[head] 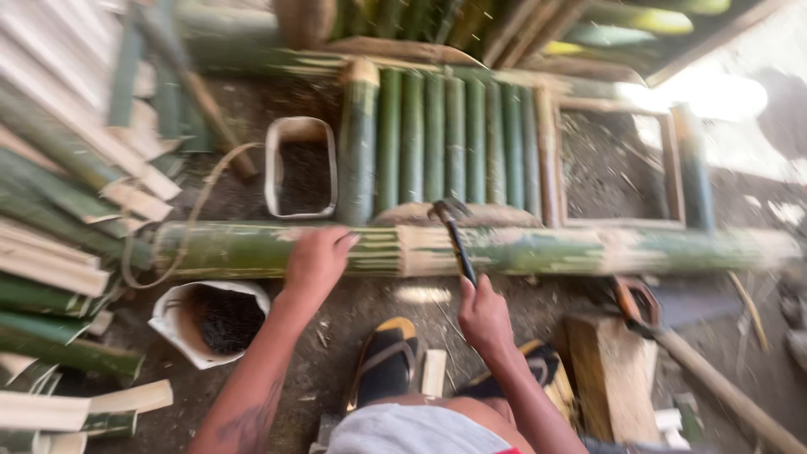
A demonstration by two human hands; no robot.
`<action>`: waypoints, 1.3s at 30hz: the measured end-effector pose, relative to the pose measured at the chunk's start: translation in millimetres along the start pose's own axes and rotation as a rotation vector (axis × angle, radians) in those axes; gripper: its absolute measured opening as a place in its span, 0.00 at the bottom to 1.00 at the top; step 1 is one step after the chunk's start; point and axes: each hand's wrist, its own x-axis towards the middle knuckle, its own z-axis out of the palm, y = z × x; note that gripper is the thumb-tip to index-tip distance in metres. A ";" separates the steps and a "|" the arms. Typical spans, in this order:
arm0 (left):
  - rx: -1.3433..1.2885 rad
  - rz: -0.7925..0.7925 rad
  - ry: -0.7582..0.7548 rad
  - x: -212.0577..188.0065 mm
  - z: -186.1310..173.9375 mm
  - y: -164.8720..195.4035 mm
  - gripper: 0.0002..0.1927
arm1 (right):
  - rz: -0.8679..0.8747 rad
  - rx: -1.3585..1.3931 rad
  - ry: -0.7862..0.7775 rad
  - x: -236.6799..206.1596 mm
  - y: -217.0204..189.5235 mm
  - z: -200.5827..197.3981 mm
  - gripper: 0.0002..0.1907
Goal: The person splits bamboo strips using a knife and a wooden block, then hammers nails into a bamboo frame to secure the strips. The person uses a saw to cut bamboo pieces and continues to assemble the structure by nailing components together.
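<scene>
A thick green bamboo pole lies across the ground in front of me. My left hand rests flat on top of it, fingers spread over the pole. My right hand grips the dark handle of a claw hammer, whose head sits at the pole's far edge, against a panel of upright green bamboo slats. The slats are set side by side in a bamboo frame. My feet in black and yellow sandals stand on the dirt just below the pole.
Split bamboo pieces pile up on the left. A white sack of dark material sits near my left arm, a white rectangular tub beyond the pole. A wooden block and a long-handled tool lie at right.
</scene>
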 end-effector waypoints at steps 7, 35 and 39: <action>-0.406 0.467 0.062 108.9 127.9 128.2 0.07 | 0.233 0.035 0.171 15.5 74.4 -26.3 0.23; -0.075 0.309 -0.054 145.9 220.6 173.4 0.05 | 0.338 0.129 0.047 30.7 24.4 -129.7 0.24; -0.101 0.218 -0.117 144.9 218.1 179.1 0.08 | 0.360 0.079 -0.043 38.2 24.5 -130.9 0.24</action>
